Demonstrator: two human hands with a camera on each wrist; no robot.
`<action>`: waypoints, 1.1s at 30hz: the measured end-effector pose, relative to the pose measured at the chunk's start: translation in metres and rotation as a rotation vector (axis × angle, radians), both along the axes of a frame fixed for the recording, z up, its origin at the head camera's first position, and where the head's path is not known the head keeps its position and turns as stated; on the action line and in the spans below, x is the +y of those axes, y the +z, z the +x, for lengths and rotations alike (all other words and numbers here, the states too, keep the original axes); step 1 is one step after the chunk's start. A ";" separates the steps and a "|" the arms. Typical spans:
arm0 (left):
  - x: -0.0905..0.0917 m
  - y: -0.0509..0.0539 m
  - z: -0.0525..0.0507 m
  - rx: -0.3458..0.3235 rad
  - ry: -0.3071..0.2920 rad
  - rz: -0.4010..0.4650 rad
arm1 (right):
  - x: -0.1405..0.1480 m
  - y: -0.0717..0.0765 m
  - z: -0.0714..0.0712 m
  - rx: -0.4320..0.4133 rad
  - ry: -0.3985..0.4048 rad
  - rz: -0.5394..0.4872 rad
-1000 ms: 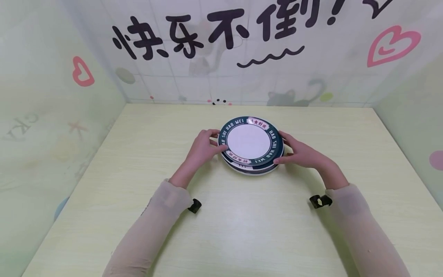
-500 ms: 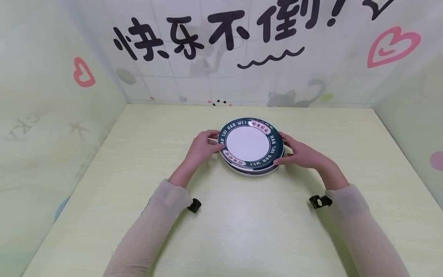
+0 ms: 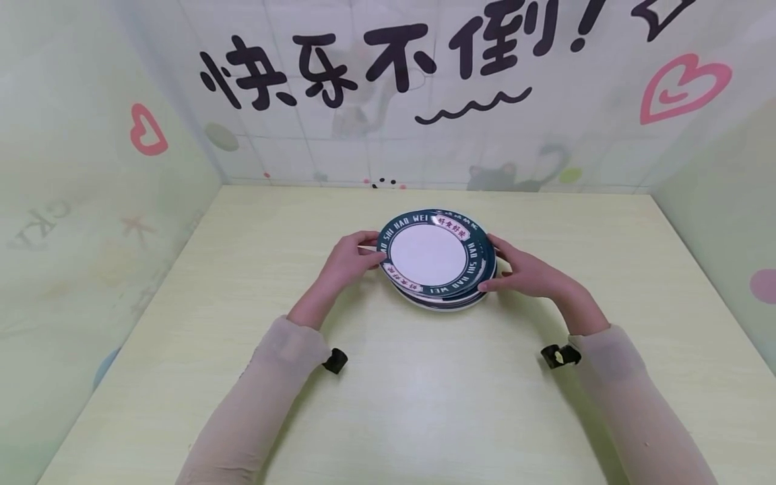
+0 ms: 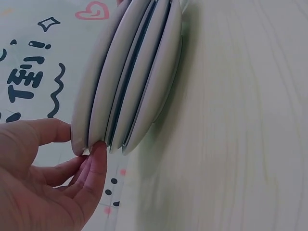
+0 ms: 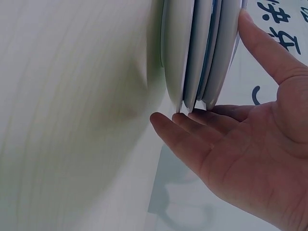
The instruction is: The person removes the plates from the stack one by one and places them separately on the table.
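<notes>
- Pinching top plate (image 3: pixel 428 254) by its rim with left hand (image 3: pixel 348 259); touching lower plates (image 3: pixel 448 305) with right hand (image 3: pixel 529 272), fingers extended.
- Found atop those, on the worktop (image 3: pixel 436 397).
- Best handled level, bracing lower plates lightly.

We count two hands (image 3: pixel 348 261), two sleeves (image 3: pixel 267 391) and two black wrist devices (image 3: pixel 335 361). There is one table (image 3: pixel 436 404) and one stack (image 3: pixel 445 305) of plates (image 3: pixel 428 254), at least four; the exact number we cannot tell. We also find two pink hearts (image 3: pixel 680 64).
</notes>
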State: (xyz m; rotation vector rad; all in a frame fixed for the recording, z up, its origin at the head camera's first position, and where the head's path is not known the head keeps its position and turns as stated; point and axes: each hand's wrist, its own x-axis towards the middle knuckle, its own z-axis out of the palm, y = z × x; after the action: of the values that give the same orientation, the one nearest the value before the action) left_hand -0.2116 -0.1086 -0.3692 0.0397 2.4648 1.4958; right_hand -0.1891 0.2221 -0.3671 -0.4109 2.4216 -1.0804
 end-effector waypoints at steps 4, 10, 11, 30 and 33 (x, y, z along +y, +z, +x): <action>-0.003 0.000 0.000 -0.027 0.014 0.078 | 0.000 0.000 0.000 0.001 -0.001 0.003; -0.006 0.001 0.002 -0.092 0.039 0.169 | 0.000 0.000 -0.001 -0.007 -0.005 0.008; -0.006 0.000 0.003 -0.107 0.046 0.190 | 0.000 0.000 -0.001 -0.008 -0.006 0.007; -0.016 0.003 0.019 -0.191 0.093 0.382 | -0.002 0.001 -0.001 0.006 -0.002 0.013; -0.017 0.004 0.022 -0.194 0.107 0.401 | -0.002 0.001 0.000 0.010 0.002 0.011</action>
State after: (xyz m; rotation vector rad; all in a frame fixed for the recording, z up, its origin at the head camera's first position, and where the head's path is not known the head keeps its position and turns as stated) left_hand -0.1896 -0.1257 -0.3651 -0.1574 2.0138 1.9184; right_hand -0.1893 0.2197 -0.3657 -0.4161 2.4341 -1.0663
